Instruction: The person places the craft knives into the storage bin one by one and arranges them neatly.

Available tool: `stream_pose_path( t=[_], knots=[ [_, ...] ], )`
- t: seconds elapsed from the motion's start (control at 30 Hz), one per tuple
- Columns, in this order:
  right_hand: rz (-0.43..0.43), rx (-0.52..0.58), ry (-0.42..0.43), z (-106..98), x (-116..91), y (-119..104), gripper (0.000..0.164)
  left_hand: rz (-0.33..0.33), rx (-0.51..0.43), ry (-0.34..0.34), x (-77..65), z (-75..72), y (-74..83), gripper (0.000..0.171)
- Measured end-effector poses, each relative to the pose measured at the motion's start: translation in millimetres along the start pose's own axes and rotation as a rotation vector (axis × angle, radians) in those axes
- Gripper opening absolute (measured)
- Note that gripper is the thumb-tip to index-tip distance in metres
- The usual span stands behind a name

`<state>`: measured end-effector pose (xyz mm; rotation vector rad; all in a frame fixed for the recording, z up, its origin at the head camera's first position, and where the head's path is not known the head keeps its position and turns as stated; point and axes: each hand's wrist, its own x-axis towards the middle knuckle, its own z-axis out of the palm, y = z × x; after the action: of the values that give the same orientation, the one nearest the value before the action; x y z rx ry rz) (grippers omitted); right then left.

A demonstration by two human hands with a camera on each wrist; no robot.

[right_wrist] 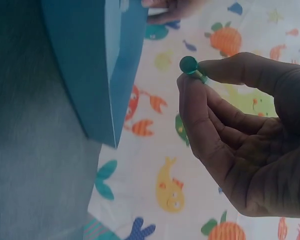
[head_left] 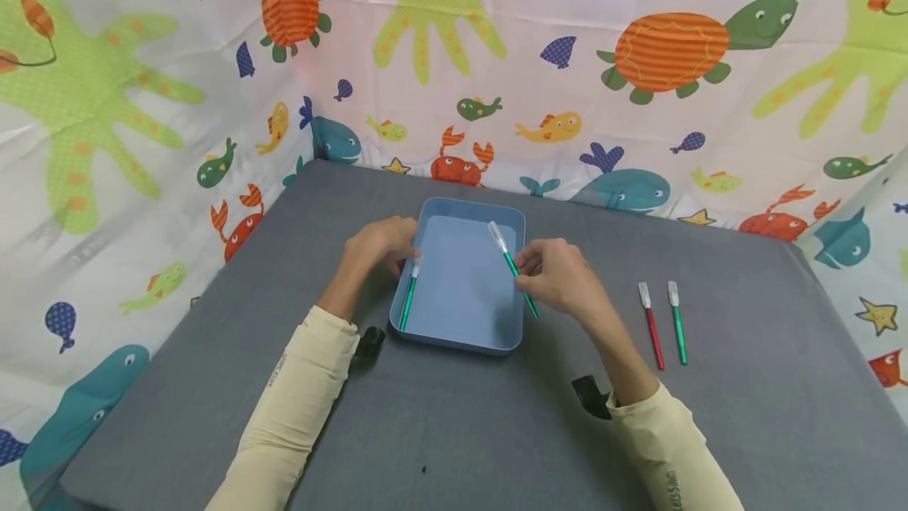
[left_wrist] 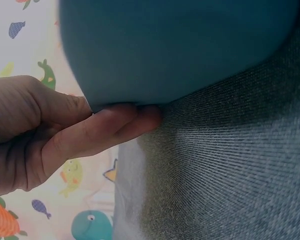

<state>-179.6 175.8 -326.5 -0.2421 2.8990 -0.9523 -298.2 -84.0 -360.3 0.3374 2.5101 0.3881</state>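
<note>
Placement, seemingly, of a green pen (head_left: 508, 260) into the tray (head_left: 461, 282) at mid-frame. Pinches that pen between thumb and fingertips of the right hand (head_left: 559, 278), tilted across the tray's right rim in the head view, clear end toward the top. Grips the tray's left wall with the left hand (head_left: 383, 243), near another green pen (head_left: 408, 304) lying inside at lower left. To the right of the frame, a red pen (head_left: 653, 330) beside a third green pen (head_left: 677, 326). Next, probably: bring the pinched pen inside the rim, lower, loosen the right fingertips, tray kept steady.
</note>
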Motion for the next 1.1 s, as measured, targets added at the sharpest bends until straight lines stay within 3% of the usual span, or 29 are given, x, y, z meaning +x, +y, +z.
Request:
stream_pose_path(
  t=[0.37,0.63,0.83,1.1],
  knots=[
    [0.003,0.112,-0.053,35,15,-28,0.015,-0.027,-0.003,-0.001,-0.5,0.1,-0.1,0.042],
    [0.058,0.320,-0.046,57,22,-31,0.015,-0.014,-0.031,-0.003,-0.8,2.0,2.4,0.040],
    [0.068,0.321,-0.025,69,27,-27,0.015,-0.014,-0.009,-0.005,-1.1,1.3,1.4,0.040],
    [0.124,0.273,-0.068,84,38,-32,0.016,-0.007,0.015,-0.017,-0.1,-1.5,1.3,0.038]
  ],
)
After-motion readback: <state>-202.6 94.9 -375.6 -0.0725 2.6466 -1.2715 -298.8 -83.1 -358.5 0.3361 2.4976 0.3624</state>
